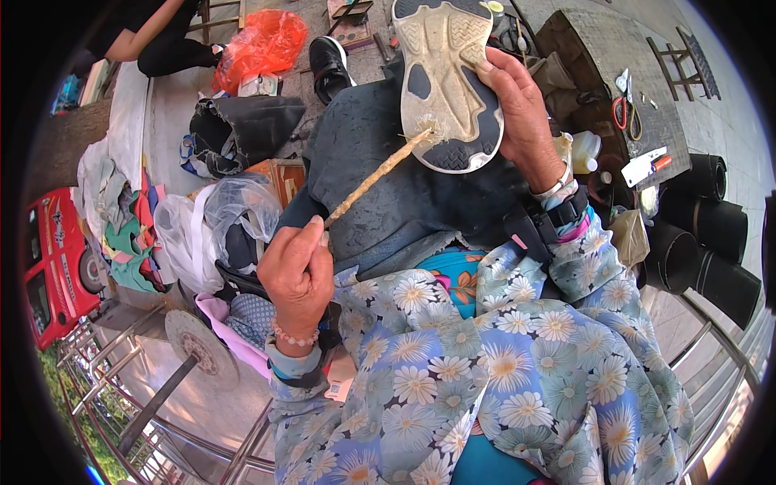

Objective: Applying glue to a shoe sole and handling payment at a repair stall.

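Note:
My right hand (pixel 521 109) grips the side of a shoe, whose beige and dark sole (pixel 444 81) faces up. My left hand (pixel 297 275) is closed round the near end of a thin stick (pixel 368 184) with a rough yellowish coating. The stick's far tip touches the sole, where thin pale strands spread over a roughened patch. Beneath the shoe, a dark worn cloth (pixel 347 153) covers my lap. A black shoe (pixel 329 71) with a white edge lies just beyond it.
On the right, a grey board (pixel 638 69) bears scissors (pixel 621 113) and a wide-bladed knife (pixel 644 167), near black rolls (pixel 702 234). Plastic bags (pixel 242 202) and cloth scraps (pixel 129 246) lie left. Another person (pixel 153 40) is at the upper left, near a red bag (pixel 263 48).

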The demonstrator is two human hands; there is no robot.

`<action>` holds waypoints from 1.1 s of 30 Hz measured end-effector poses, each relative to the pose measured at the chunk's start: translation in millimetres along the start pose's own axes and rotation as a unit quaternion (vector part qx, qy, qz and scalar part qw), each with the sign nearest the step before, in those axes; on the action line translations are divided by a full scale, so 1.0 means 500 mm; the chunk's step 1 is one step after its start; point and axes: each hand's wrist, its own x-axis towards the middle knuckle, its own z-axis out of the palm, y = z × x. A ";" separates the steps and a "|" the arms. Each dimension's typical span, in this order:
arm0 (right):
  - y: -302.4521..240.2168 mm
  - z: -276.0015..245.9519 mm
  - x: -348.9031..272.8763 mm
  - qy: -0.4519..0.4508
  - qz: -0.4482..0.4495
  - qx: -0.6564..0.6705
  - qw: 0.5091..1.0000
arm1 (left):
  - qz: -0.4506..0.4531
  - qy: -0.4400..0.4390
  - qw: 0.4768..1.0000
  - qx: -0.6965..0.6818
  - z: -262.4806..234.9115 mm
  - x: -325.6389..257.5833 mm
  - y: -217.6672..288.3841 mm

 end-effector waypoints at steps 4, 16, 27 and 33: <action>-0.002 0.004 -0.002 0.006 0.002 -0.011 1.000 | 0.033 0.021 0.998 0.042 0.003 0.002 0.003; 0.002 -0.001 0.000 -0.002 -0.006 -0.012 1.000 | 0.071 0.024 0.984 0.164 -0.009 -0.004 0.022; -0.004 0.001 -0.002 0.009 0.000 0.002 1.000 | 0.042 0.040 0.991 0.118 -0.009 -0.007 0.022; 0.000 0.007 -0.004 0.007 -0.001 -0.002 1.000 | 0.015 0.034 0.997 0.063 0.011 -0.014 0.020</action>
